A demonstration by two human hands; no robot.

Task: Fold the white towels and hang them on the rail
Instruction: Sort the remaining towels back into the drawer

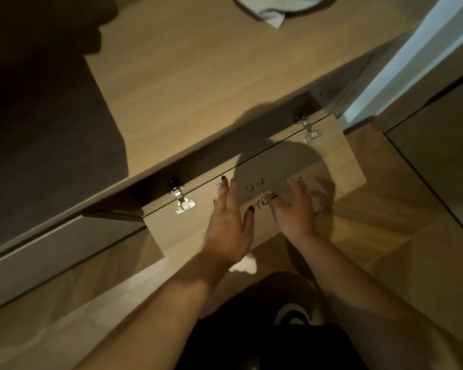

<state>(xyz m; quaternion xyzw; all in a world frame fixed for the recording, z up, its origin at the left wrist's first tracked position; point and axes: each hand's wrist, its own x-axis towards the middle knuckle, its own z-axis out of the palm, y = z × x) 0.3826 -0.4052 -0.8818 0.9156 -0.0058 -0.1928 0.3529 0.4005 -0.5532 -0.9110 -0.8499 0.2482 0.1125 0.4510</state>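
Reaching both hands toward the open door (251,193): left hand (229,231) spread flat, right hand (294,209) spread, blurred, both holding nothing. Towel (259,12) is lying far off on the counter (187,76). I'm judging folding not yet begun; next I'm needing a towel.

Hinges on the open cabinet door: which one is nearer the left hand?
The lower-left hinge, just left of the left hand; the other hinge sits at the door's far upper-right end.

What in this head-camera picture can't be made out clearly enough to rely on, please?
- Towel: cut off by the top edge; its fold state is unknown.
- Rail: not in view.
- Handwriting on the open cabinet door: partly covered by the right hand, blurred.
- White scrap: mostly hidden beneath the left hand.
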